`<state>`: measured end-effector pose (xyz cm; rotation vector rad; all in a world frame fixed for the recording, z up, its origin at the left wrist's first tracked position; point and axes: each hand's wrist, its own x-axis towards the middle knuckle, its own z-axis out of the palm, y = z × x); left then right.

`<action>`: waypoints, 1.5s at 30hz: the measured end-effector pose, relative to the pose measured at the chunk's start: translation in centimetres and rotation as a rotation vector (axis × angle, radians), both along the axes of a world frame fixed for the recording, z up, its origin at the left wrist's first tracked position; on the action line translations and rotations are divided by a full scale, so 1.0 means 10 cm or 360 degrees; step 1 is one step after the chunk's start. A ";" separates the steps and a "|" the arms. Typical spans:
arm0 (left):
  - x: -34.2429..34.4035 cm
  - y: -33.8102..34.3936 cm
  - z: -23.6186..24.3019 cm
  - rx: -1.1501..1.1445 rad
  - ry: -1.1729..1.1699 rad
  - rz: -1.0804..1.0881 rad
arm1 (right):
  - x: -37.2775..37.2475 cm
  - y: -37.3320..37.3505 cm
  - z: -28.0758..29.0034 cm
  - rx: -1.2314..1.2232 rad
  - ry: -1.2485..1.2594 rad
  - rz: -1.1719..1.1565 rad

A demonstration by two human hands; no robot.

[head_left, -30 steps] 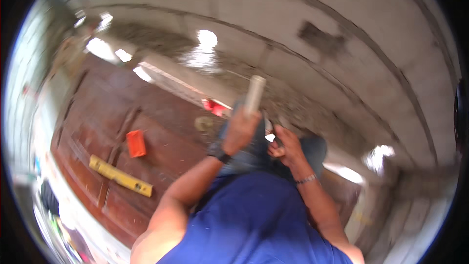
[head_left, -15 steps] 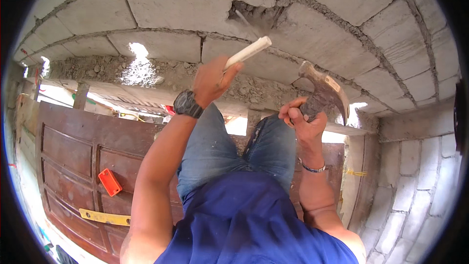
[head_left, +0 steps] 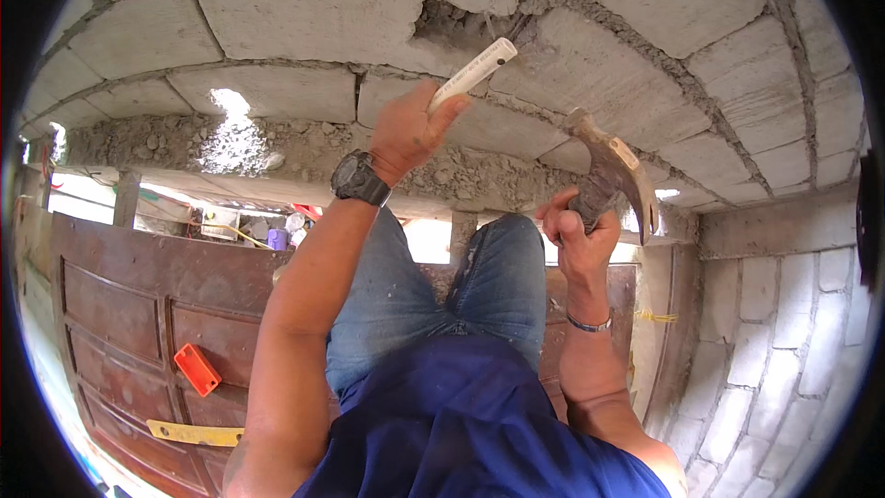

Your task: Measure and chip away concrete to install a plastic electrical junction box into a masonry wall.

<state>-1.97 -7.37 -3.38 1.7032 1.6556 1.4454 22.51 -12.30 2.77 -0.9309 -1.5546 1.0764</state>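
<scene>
My left hand, with a dark wristwatch, is closed around a short white pipe. The pipe slants up and to the right, its dark-holed end in front of the wall. Just behind that end is a rough broken-out hole in the block wall. Lower right, my right hand grips a worn claw hammer by its dark handle. The hammer's head is raised, apart from the pipe. Part of the handle is hidden by my fingers.
A ledge with mortar rubble runs below the wall. Under my legs lies a brown panelled door, bearing an orange plastic case and a yellow level-like bar. Another block wall stands at right.
The white pipe and my left hand have shifted slightly upward, with the pipe tilted more steeply. My right hand has moved slightly, still holding the hammer. The view has shifted a little.
</scene>
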 end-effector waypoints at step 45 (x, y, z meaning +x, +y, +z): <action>-0.31 0.35 -0.43 0.0200 0.0060 0.0365 | -0.41 0.72 0.02 0.0964 -0.1511 -0.0236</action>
